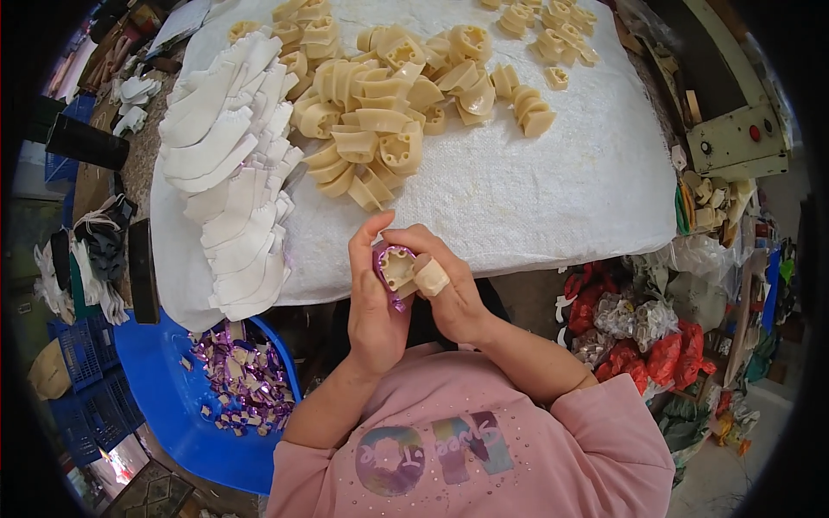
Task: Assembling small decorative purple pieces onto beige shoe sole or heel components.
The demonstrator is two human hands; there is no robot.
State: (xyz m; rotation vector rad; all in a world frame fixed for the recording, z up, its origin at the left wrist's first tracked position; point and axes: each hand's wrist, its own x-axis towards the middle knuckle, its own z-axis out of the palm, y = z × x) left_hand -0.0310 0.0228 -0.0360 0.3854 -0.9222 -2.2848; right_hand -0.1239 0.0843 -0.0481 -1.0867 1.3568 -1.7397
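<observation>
A shoe heel (398, 269) with a cream, hollow top and a shiny purple covering round its side is held between my two hands near the table's front edge. My left hand (376, 298) closes round its left side, index finger raised above it. My right hand (453, 298) curls over from the right, fingers against the heel. At my right thumb sits a cream, block-like wrap or piece (432, 276); I cannot tell which. Beyond my hands lies a heap of bare beige heels (371, 104). Overlapping white curved cover pieces (229, 173) lie to the left.
A white woven sheet (553, 190) covers the table. Below its left corner, a blue tub (164, 406) holds many purple-and-cream pieces (246, 375). More beige heels (566, 39) lie at the far right. Red and clear plastic bags (661, 350) and a machine box (738, 142) stand on the right.
</observation>
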